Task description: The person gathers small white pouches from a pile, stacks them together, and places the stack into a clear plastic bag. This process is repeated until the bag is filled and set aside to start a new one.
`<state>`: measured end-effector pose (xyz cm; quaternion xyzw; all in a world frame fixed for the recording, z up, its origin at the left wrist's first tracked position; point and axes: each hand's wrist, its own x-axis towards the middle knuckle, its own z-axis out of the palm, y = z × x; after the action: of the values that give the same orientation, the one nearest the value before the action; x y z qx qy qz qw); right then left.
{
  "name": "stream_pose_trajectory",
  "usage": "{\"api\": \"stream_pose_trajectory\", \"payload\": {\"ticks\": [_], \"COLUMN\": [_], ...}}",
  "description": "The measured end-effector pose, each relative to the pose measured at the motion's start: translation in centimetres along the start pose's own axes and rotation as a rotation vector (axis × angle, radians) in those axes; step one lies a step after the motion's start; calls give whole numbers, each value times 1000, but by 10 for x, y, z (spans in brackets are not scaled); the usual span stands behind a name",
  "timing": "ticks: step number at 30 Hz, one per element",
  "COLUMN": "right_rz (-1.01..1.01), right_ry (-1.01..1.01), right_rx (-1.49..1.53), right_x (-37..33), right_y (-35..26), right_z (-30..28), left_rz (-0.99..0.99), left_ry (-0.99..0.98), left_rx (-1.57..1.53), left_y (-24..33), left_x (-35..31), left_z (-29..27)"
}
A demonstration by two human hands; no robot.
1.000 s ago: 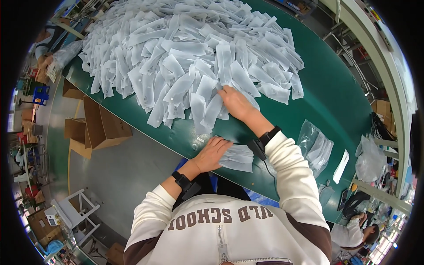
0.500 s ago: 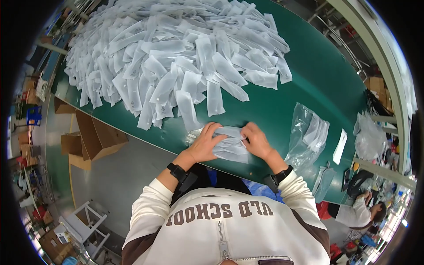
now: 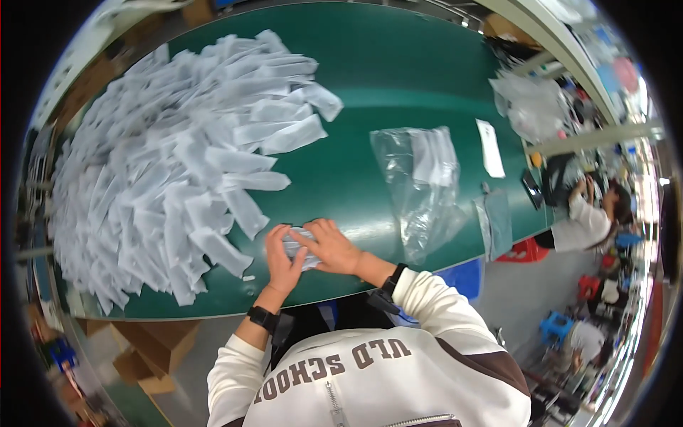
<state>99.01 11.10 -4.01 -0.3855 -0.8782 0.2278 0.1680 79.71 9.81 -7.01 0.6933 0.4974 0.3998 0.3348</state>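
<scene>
Stack of frosted sleeves (image 3: 307, 260) by the table's (image 3: 370, 78) near edge, left hand (image 3: 282, 256) and right hand (image 3: 333, 249) both clamped on it. Clear bag (image 3: 421, 222) toward the right edge holds similar sleeves. Versus 0.5 s ago: hands closer together, more stack covered.

- Tabletop (image 3: 348, 85): plain green — lighter where light reflects.
- Heaped pouches (image 3: 156, 142): pale grey-white.
- Jacket (image 3: 299, 406): cream — dark brown panels (image 3: 491, 364) and lettering (image 3: 333, 368).
- Wristbands (image 3: 263, 318): plain black.
- Paper strip (image 3: 490, 149): white.
- Carton (image 3: 160, 341): tan brown.
</scene>
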Motion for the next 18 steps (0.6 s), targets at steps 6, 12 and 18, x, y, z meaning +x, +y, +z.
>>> {"api": "stream_pose_trajectory", "payload": {"ticks": [6, 12, 18], "right_rz": [362, 864, 1063], "right_ry": [193, 537, 752], "right_rx": [172, 756, 535], "right_x": [-78, -250, -277], "right_y": [-18, -73, -53], "right_z": [-19, -88, -95], "left_rz": [61, 392, 434], "left_ry": [-258, -414, -584], "left_rx": [-290, -38, -85], "left_y": [39, 140, 149], "left_x": [42, 40, 49], "left_z": [29, 107, 173]}}
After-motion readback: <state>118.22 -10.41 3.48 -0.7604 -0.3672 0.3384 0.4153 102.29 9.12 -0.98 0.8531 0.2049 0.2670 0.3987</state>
